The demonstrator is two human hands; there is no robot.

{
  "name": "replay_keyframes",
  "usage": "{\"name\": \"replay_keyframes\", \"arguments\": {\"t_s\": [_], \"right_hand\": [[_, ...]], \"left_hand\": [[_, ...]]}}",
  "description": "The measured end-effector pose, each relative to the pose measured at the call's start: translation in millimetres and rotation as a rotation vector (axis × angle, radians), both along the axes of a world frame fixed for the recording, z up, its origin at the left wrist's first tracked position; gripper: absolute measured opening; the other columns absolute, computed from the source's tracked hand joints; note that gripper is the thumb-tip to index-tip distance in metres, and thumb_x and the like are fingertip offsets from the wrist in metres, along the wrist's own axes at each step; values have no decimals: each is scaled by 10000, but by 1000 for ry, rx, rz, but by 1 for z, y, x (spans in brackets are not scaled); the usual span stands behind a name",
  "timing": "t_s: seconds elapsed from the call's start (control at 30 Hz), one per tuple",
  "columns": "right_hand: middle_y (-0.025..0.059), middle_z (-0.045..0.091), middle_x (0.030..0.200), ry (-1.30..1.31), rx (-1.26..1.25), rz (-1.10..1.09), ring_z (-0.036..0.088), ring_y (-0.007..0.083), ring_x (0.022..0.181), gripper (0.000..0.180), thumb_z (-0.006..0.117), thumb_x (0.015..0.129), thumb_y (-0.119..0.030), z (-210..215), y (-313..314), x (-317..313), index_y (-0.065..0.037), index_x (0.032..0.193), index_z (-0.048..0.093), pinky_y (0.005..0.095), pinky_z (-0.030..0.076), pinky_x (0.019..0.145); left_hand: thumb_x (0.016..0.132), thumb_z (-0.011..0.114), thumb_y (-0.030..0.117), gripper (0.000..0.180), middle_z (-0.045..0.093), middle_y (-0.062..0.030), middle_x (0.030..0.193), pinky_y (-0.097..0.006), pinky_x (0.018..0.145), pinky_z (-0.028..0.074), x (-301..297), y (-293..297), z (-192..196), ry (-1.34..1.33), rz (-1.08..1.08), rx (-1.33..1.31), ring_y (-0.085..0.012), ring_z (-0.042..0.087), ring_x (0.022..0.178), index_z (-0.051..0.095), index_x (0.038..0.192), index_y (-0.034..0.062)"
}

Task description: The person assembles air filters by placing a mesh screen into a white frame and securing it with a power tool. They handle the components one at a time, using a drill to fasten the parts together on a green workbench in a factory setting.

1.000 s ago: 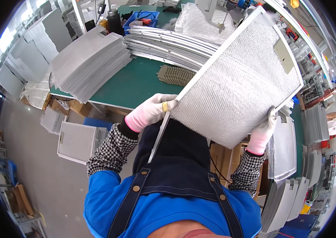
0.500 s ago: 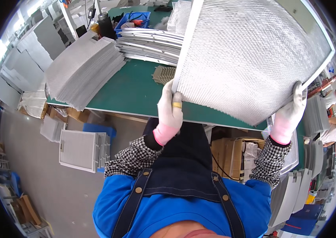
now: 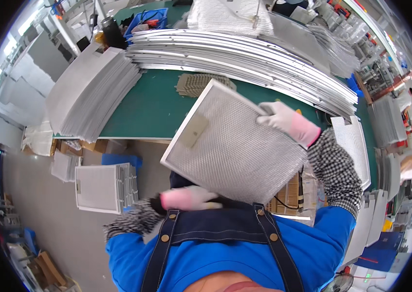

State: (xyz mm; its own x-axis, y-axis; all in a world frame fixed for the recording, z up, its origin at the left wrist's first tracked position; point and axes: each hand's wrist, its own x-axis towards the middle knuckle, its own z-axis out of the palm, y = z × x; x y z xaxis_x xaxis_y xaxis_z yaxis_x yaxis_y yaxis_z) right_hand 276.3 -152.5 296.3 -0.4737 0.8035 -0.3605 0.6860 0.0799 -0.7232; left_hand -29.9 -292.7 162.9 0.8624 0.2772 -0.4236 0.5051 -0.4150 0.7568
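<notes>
Two gloved hands are gripping a square silver mesh filter panel with a metal frame at the frame's centre: the left hand is grasping its lower edge from below, while the right hand is clasping its upper right edge. Beyond it, a green worktable is carrying a stack of grey mesh sheets at upper left and a long pile of silver metal frame strips across the top.

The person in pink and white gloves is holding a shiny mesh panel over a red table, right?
Not quite: the table is green, not red, as the head view shows. The rest holds: the right hand and the left hand, both in pink and white gloves, hold the silver mesh panel.
</notes>
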Motion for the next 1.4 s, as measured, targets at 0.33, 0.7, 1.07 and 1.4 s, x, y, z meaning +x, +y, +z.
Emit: {"name": "replay_keyframes", "arguments": {"t_s": [0.33,0.7,1.07,1.4], "right_hand": [[153,642,928,-48,60,504,611,211,870,351,621,919,-240,0,33,-97,34,1139,626,336,482,819],[182,683,913,35,212,537,675,278,866,257,634,902,-169,-21,40,-94,3,1091,658,363,517,814],[160,687,1089,-11,101,591,659,314,1056,394,464,1027,-354,-39,29,-81,-16,1151,626,441,507,911],[152,741,1015,-908,382,-379,725,291,956,274,574,919,-243,-95,64,156,-99,1069,752,440,571,836]], "left_hand": [[842,707,116,272,679,-112,959,-406,771,538,-76,117,111,-158,396,993,-282,680,869,640,1104,83],[864,693,106,172,650,-113,969,-399,781,538,-75,99,104,-170,550,835,-306,660,921,639,1020,59],[858,681,92,230,701,-145,861,-361,748,520,-23,117,125,-206,513,296,-241,685,794,696,1055,-24],[938,661,385,384,725,-180,880,-437,802,531,5,184,63,262,263,378,-353,696,866,741,1050,27]]}}
